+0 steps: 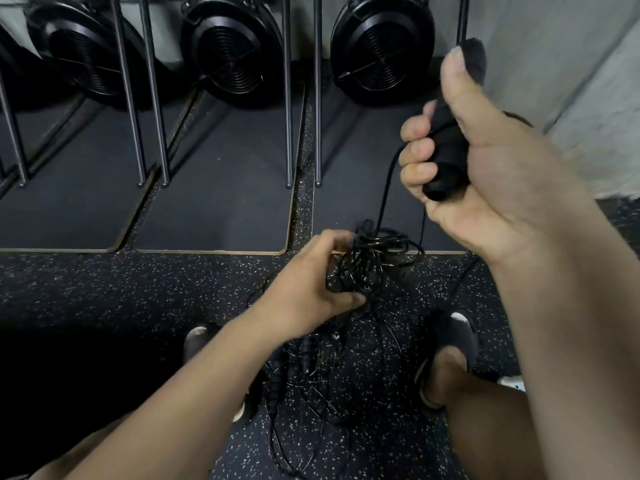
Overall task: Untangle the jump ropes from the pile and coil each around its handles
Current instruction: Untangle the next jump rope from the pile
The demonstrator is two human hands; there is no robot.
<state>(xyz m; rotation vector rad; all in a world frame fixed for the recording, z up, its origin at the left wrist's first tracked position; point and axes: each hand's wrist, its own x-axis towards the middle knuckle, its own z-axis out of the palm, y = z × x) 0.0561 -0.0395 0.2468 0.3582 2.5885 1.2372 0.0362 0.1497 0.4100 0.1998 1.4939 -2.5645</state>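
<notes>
Right hand point(491, 157), raised: fingers and thumb wrapped tight around a black cylindrical foam jump-rope handle point(446, 157). A thin black cord point(385, 188) drops from it into a tangled clump of black cords point(374, 261), gripped by the curled fingers of the left hand point(308, 289). Further loops and ribbed black handles point(306, 355) lie on the speckled dark rubber floor point(138, 289), near the front edge of a black rectangular mat point(346, 188).

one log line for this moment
right grip: holds handle, raised | left grip: holds tangle | cord: handle to tangle
</notes>
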